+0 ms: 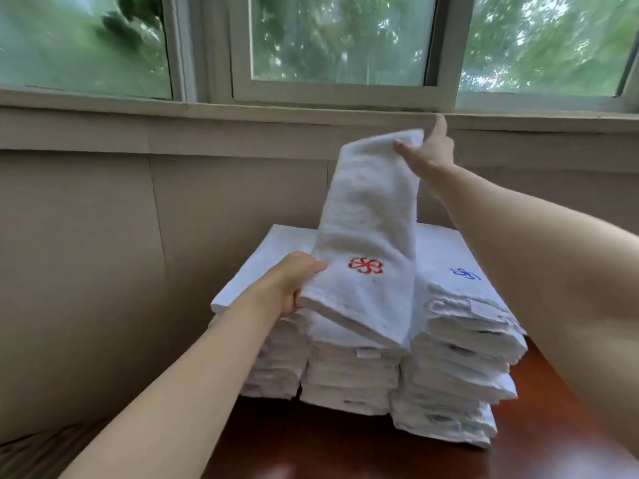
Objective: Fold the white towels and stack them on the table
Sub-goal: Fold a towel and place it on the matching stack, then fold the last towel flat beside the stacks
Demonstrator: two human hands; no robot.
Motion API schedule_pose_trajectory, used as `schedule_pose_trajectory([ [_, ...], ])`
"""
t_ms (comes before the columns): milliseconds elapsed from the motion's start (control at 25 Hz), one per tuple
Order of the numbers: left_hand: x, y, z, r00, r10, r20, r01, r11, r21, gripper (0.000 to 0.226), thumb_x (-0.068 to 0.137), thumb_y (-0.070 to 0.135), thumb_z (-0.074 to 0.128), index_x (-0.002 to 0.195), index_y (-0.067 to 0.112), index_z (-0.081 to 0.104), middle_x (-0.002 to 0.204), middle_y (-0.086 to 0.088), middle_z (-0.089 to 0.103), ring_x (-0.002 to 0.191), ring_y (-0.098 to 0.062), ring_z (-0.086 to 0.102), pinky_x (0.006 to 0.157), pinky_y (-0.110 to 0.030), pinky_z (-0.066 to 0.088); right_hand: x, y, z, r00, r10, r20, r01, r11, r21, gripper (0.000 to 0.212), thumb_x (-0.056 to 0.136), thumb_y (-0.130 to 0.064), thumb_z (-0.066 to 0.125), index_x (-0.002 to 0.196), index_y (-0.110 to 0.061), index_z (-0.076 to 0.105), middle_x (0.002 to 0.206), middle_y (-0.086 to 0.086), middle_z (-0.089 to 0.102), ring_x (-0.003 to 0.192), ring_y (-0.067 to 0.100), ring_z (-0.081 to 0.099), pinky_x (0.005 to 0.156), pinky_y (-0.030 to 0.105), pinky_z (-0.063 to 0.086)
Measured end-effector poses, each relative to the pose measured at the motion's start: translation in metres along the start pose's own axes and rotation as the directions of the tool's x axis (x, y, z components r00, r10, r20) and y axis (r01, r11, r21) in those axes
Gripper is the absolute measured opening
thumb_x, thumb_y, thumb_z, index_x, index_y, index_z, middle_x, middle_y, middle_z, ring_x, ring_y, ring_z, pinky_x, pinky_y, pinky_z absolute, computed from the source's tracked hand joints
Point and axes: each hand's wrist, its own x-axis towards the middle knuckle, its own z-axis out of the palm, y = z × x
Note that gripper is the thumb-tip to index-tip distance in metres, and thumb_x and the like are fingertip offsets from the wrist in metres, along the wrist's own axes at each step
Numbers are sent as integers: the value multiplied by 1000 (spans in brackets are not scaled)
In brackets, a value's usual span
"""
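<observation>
Towel in hand: I see a white towel (366, 219) with a red emblem (365, 265) held up above the stacks (363, 357), its lower end draped onto the middle pile.
Left hand: my left hand (294, 285) grips the towel's near lower edge, fingers curled under the cloth.
Right hand: my right hand (428, 150) pinches the raised far end, one finger sticking up.
Stacks: several piles of folded white towels sit side by side on the dark wooden surface (345, 451), below a window (342, 39).
Handling: I judge it light, soft and floppy; best held by corners or edges, kept taut.
Hard to see: the raised end's fold is hidden behind the cloth; the blue emblem (465, 273) on the right pile is too blurred to read.
</observation>
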Motion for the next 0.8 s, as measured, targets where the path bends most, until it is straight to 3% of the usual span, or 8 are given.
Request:
schedule_pose_trajectory([
  [80,31,-7,11,994,-105,-19,106,967,230,18,97,4,45,81,3,54,66,-12,60,45,-16,57,33,-15,40,2,27,28,991,-116,61,129,939,-319,73,91,-38,59,149,-15,21,149,16,33,133,34,38,108,38,34],
  [120,40,-12,15,988,-155,-20,152,924,350,25,98,6,43,73,7,46,66,-11,51,37,-15,54,27,-13,35,-6,42,44,962,-162,218,248,850,-465,63,94,-35,55,147,-12,29,148,15,37,133,32,39,106,34,33],
  [240,50,-17,24,970,-228,-86,238,812,533,29,100,7,40,71,9,39,72,-9,42,25,-10,48,24,-14,32,-57,84,79,737,52,674,515,603,-609,43,97,-24,50,138,-11,47,140,9,49,129,26,46,98,28,38],
  [360,37,-15,30,973,-191,-126,224,688,690,21,98,7,37,105,-2,54,105,-21,59,82,-25,66,56,-25,47,-96,89,78,610,222,761,497,640,-586,34,96,-14,49,128,-8,57,127,9,60,115,26,57,86,28,44],
  [480,12,-3,50,983,60,-171,139,357,924,40,96,14,41,134,3,38,133,-20,48,120,-34,49,87,-34,41,-102,71,33,687,-11,727,452,789,-416,31,96,-9,47,123,-11,63,126,3,62,115,22,57,92,24,41],
  [520,0,2,61,964,199,-174,100,333,938,42,94,17,43,135,8,38,135,-18,46,122,-33,46,92,-35,38,-104,64,7,753,-90,652,393,856,-335,27,94,-7,51,116,-11,67,118,4,65,112,20,59,89,22,42],
  [640,-35,16,111,853,514,-91,-245,548,800,41,91,15,47,131,11,45,126,-15,50,115,-30,48,93,-34,37,-114,70,-89,916,-176,360,259,946,-196,21,89,-7,56,101,-12,72,100,0,71,101,13,61,87,19,43],
  [800,-76,11,210,845,522,117,-495,679,542,30,89,6,50,119,10,53,96,-6,58,87,-20,55,82,-29,45,-144,165,-224,988,-13,151,89,854,-513,26,88,-8,54,109,-10,68,111,8,68,108,24,60,93,25,42],
])
